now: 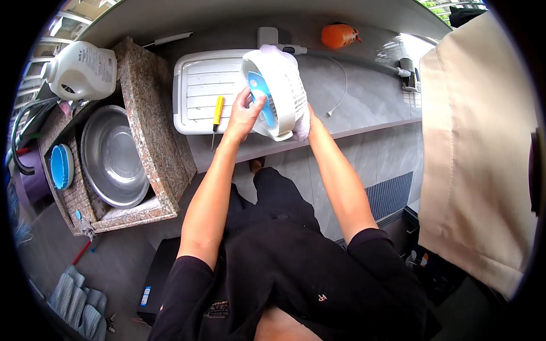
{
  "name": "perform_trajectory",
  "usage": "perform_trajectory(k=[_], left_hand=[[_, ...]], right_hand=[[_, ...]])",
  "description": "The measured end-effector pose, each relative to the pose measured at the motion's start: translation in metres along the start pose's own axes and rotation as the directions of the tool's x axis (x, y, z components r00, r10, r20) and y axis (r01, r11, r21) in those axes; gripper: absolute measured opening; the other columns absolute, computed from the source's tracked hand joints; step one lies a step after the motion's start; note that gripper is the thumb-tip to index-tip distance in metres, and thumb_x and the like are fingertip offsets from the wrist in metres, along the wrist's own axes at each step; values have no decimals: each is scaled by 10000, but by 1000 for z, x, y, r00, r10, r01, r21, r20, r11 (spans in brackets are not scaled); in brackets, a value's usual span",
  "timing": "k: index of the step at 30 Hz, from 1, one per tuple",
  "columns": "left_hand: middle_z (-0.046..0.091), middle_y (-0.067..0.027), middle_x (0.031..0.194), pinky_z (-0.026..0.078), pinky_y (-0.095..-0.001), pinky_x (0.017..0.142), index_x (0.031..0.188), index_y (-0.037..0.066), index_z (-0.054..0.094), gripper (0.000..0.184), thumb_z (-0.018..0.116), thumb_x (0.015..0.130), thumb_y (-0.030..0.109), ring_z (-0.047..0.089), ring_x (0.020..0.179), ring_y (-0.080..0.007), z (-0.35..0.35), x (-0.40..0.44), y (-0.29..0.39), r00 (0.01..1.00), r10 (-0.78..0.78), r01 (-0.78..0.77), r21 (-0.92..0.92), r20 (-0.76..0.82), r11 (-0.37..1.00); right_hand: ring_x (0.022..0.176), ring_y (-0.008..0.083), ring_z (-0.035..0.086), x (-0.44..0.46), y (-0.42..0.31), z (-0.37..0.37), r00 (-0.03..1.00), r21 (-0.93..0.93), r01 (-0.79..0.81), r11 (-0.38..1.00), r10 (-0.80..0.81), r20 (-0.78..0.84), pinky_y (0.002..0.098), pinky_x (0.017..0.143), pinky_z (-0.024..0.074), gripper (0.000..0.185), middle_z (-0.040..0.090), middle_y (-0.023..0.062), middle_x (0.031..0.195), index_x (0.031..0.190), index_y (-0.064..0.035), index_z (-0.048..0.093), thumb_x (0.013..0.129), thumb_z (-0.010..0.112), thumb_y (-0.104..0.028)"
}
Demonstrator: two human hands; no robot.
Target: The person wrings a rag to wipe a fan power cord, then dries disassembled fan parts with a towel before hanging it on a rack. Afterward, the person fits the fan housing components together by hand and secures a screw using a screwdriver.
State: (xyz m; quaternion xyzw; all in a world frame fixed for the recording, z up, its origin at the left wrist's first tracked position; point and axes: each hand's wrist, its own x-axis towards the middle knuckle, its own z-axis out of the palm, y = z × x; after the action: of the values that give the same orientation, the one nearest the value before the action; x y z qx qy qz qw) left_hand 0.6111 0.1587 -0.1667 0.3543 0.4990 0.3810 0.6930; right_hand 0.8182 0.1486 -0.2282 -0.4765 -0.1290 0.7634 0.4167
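A small white fan (292, 94) with blue blades (261, 94) is held tilted over the grey ledge, its open front facing left. My left hand (244, 116) is closed at the near side of the front, thumb and fingers by the blue blades. A pale lilac-grey cloth (301, 126) is pressed around the back of the housing. My right hand (310, 122) is closed on that cloth behind the fan, most of its fingers hidden. Left of the fan, a yellow-handled screwdriver (218, 111) lies on the white plastic lid (193, 122), its shaft past the near edge.
An orange bottle (338, 36) and a thin cable (344, 79) are on the ledge (369, 96). At left, a granite sink unit (153, 119) holds a metal basin (91, 153) and a white detergent jug (85, 71). A beige cloth (478, 142) hangs at right.
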Motion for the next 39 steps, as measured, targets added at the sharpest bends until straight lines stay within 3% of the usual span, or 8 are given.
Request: perform_trajectory(k=[20, 22, 26, 29, 31, 34, 36, 39], left_hand=[[654, -152, 1223, 456, -348, 1042, 1374, -10, 546, 565, 741, 927, 276, 583, 1215, -216, -6, 10, -10, 966, 242, -252, 118, 94, 961], [654, -143, 1105, 483, -328, 974, 1272, -24, 576, 431, 701, 966, 253, 598, 1098, -186, -5, 2, -21, 915, 358, -311, 236, -189, 920], [646, -51, 1023, 489, -272, 867, 1185, -19, 592, 284, 607, 1029, 218, 606, 906, -126, -28, -91, 10, 980, 173, -178, -46, -93, 983], [608, -80, 1285, 470, -306, 986, 1412, 2, 488, 465, 593, 1028, 244, 582, 1140, -181, -60, -150, -16, 930, 269, -309, 136, 251, 941], [586, -99, 1389, 459, -322, 1049, 1493, 15, 435, 540, 585, 1027, 241, 574, 1239, -227, -80, -176, -31, 852, 407, -504, 302, 330, 810], [586, -115, 1375, 453, -330, 1053, 1475, 10, 446, 515, 573, 1030, 235, 571, 1241, -244, -91, -180, -41, 915, 314, -371, 224, 253, 901], [585, -126, 1366, 449, -336, 1056, 1463, 7, 454, 499, 565, 1032, 232, 569, 1243, -256, -93, -176, -41, 966, 212, -231, 121, 147, 965], [584, -142, 1351, 443, -344, 1060, 1445, 1, 465, 475, 552, 1036, 227, 566, 1245, -273, -84, -146, -43, 978, 205, -208, 77, 43, 975]], right_hand=[[1428, 286, 423, -193, -45, 132, 787, 285, 614, 736, -549, -280, 517, 1191, 328, 657, 465, 90, 1535, 1512, -90, 414, 1052, 371, -556], [1460, 301, 384, -215, -39, 140, 785, 288, 615, 735, -533, -316, 540, 1215, 278, 704, 434, 85, 1564, 1535, -107, 395, 1036, 344, -602], [1446, 291, 401, -230, 36, 137, 644, -288, 733, 616, -765, 2, 493, 1178, 332, 656, 434, 88, 1562, 1538, -100, 381, 1022, 509, -484], [1391, 291, 459, -239, 50, 183, 740, -838, 536, -104, -420, 525, 400, 1125, 407, 636, 456, 144, 1527, 1508, -54, 410, 981, 645, -322], [1329, 337, 505, -239, 57, 203, 949, -796, 310, 520, -223, 223, 401, 1105, 428, 566, 494, 198, 1470, 1413, -41, 529, 934, 707, -283], [1385, 386, 461, -248, 25, 221, 922, -907, 363, 215, 58, 382, 444, 1148, 390, 486, 470, 236, 1489, 1382, -25, 568, 946, 691, -201], [1194, 343, 648, -251, -24, 198, 748, -763, 399, 509, 301, 591, 382, 1040, 493, 353, 657, 194, 1301, 1285, -13, 653, 955, 676, -137], [924, 233, 721, -239, -67, 142, 889, -551, 393, 736, -458, 22, 381, 947, 530, 252, 691, 154, 1067, 1234, 44, 608, 1036, 545, -99]])
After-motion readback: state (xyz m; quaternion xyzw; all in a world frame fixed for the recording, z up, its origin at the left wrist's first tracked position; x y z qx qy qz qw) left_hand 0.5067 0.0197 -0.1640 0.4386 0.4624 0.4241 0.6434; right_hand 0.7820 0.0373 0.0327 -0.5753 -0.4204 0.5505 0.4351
